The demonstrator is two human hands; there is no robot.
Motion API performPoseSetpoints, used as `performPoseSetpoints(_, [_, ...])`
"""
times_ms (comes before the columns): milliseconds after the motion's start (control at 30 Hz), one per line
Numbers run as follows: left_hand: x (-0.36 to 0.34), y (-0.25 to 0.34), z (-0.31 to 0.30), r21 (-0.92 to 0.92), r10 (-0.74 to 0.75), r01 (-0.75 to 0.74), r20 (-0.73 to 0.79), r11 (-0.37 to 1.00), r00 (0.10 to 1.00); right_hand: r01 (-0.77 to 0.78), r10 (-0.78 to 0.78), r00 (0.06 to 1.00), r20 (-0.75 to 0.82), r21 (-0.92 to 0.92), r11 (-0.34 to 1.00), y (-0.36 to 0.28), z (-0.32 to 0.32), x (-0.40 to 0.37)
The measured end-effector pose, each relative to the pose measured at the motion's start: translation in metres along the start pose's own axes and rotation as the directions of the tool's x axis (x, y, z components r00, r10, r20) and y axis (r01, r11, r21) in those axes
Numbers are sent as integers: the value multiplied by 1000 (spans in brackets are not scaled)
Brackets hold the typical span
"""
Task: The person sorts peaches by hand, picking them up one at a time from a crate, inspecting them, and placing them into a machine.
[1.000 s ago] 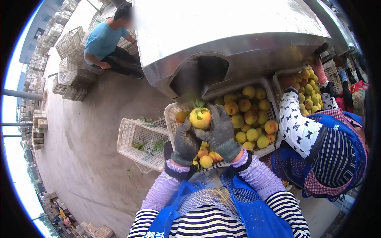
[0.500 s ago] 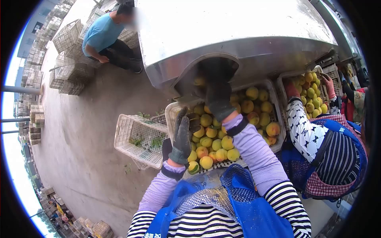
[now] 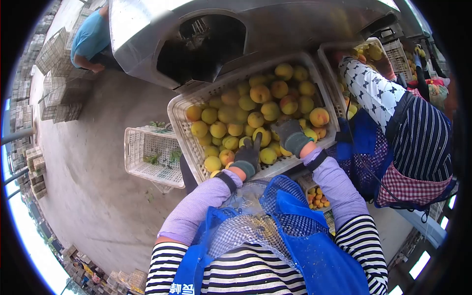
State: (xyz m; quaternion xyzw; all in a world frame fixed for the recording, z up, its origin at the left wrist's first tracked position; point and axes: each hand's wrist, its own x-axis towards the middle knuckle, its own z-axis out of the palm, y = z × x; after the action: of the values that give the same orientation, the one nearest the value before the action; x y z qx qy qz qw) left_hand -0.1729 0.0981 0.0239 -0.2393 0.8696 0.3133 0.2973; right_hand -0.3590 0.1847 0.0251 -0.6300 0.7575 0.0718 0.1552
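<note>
A white plastic crate [image 3: 189, 142] full of yellow-red peaches [image 3: 255, 119] stands in front of me, below a metal machine with a dark opening [image 3: 201, 49]. My left hand [image 3: 248, 156], in a dark glove, lies over the peaches at the near side, its fingers apart and touching a yellow one. My right hand [image 3: 291, 136], gloved too, rests on the peaches to the right, fingers reaching forward and slightly blurred. No peach is visibly lifted in either hand.
A white crate [image 3: 152, 164] with some green leaves is on the floor at left. At right a co-worker in a patterned sleeve [image 3: 368, 81] reaches into another peach crate [image 3: 327, 59]. A person in blue [image 3: 91, 42] stands near stacked crates [image 3: 66, 93]. Smaller fruit [image 3: 318, 198] sits below.
My right hand has come out of the machine's opening, down onto the peaches. My left hand has moved from the crate's left side onto the fruit. The view has shifted.
</note>
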Motion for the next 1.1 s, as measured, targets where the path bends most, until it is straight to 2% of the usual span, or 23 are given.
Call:
performPoseSetpoints(33, [1,1,4,-15,15,-15,-6,1000,1000,33,-35,997,-72,-31,999,-5,11,-1])
performPoseSetpoints(133, [-5,8,9,-76,-60,51,-125,996,990,-92,35,981,192,296,951,-14,-1,9])
performPoseSetpoints(167, [-1,2,13,-242,-46,-2,-195,970,980,-119,50,964,262,259,959,-18,1,19])
performPoseSetpoints(233, [2,-21,14,-533,-48,-146,-332,833,942,-229,150,932,330,216,949,-41,-9,35])
performPoseSetpoints(300, [-10,-37,-11,-857,-124,32,-38,514,992,-345,247,886,392,201,917,-53,-6,44])
performPoseSetpoints(333, [-17,-47,-25,-940,-114,141,110,310,987,-368,258,880,400,227,902,-52,-7,45])
performPoseSetpoints(400, [-27,-72,-21,-986,-40,-2,5,-167,999,-417,282,864,417,279,865,-51,-9,45])
performPoseSetpoints(433, [-40,-73,-33,-947,-41,-29,-17,-321,999,-395,270,895,355,351,849,-48,-14,41])
performPoseSetpoints(467, [-53,-76,-36,-952,-120,-162,-134,-261,984,-363,258,923,285,421,831,-42,-20,35])
performPoseSetpoints(500, [-63,-72,-49,-962,-139,-195,-170,-190,976,-325,249,944,215,489,810,-42,-29,29])
performPoseSetpoints(567, [-83,-51,-79,-964,-159,-255,-241,-78,957,9,70,992,-108,602,799,-47,-71,14])
performPoseSetpoints(600, [-91,-34,-93,-959,-154,-283,-275,-32,949,179,-7,963,-271,618,766,-51,-91,5])
performPoseSetpoints(633, [-95,-24,-104,-950,-144,-313,-312,17,939,246,-16,937,-350,624,742,-57,-104,0])
performPoseSetpoints(667, [-98,-22,-110,-944,-14,-328,-329,44,944,315,-22,902,-432,622,717,-66,-117,-3])
performPoseSetpoints(700, [-100,-22,-114,-932,-14,-357,-357,-56,934,384,-24,859,-511,612,691,-73,-126,-5])
performPoseSetpoints(733, [-101,-23,-118,-911,-15,-382,-385,-154,923,331,51,871,-489,660,674,-77,-132,-6])
performPoseSetpoints(800, [-102,-28,-130,-877,1,-449,-456,-170,890,221,204,881,-428,752,620,-82,-145,-3])
performPoseSetpoints(833, [-100,-31,-138,-859,12,-480,-490,-179,872,212,206,914,-349,845,490,-86,-162,0])
performPoseSetpoints(933, [-93,-40,-171,-825,24,-559,-562,-82,827,305,211,799,-562,683,663,-88,-187,26])
performPoseSetpoints(967, [-91,-41,-187,-797,18,-603,-604,-24,797,321,227,789,-571,698,640,-86,-202,40])
performPoseSetpoints(1067, [-85,-31,-242,-772,-163,-635,-629,21,760,256,288,763,-578,680,687,-83,-232,89])
performPoseSetpoints(1100, [-65,-54,-227,-688,-272,-610,-720,393,638,182,321,696,-642,591,786,-85,-226,109])
